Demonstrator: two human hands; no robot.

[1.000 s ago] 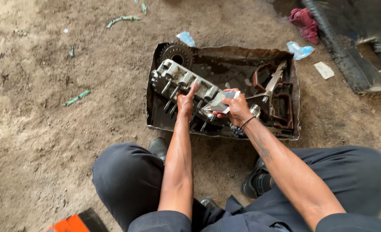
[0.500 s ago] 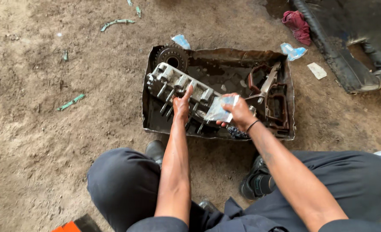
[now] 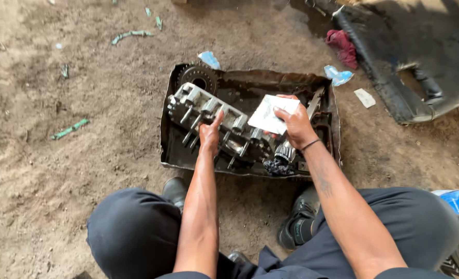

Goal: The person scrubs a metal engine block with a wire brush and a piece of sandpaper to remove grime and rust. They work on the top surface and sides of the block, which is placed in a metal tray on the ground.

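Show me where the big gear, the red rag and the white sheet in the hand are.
Big gear (image 3: 198, 79), head view, on its toothed face.
Red rag (image 3: 343, 46), head view, on its middle fold.
White sheet (image 3: 271, 114), head view, on its flat middle.

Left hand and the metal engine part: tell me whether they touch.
Touching. The head view shows the left hand pressed flat on the metal engine part in the tray.

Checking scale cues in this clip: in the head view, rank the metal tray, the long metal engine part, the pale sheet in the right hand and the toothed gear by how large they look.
1. Metal tray, clearly largest.
2. Long metal engine part, lying inside the tray.
3 and 4. Pale sheet and toothed gear look alike; the sheet is raised nearer the camera, so no ranking between them.
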